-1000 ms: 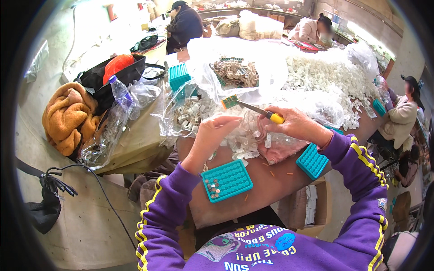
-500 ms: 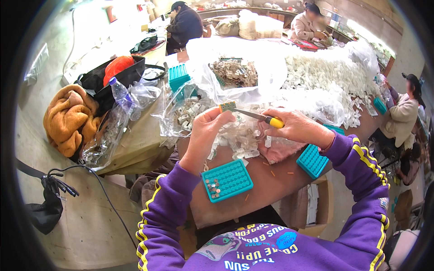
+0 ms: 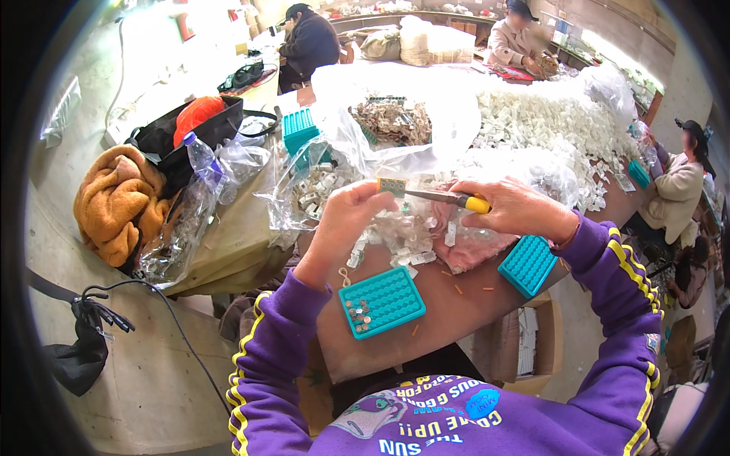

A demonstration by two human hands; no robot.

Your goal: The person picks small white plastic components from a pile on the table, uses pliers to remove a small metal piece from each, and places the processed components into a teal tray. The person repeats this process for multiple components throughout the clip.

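Observation:
My left hand (image 3: 353,216) pinches a small green-and-yellow circuit board (image 3: 391,185) between thumb and fingers, raised above the table. My right hand (image 3: 517,207) is closed round a tool with a yellow-and-black handle (image 3: 477,204) and a narrow metal blade (image 3: 435,195). The blade points left, its tip at the board's right edge; whether it touches I cannot tell. Below my hands lies a teal slotted tray (image 3: 391,300), with several small round metal pieces (image 3: 359,311) at its left end. Small clear plastic pieces (image 3: 399,239) lie heaped behind it.
A second teal tray (image 3: 528,266) sits to the right, beside a pink cloth (image 3: 475,247). A large pile of whitish plastic pieces (image 3: 525,121) and an opened clear bag of brownish parts (image 3: 391,121) cover the far table. A bottle (image 3: 204,159) stands left. Other people work beyond.
The board has moved slightly right and turned in my left hand. The blade tip has shifted from across the board to its right edge, as my right hand moved a little right.

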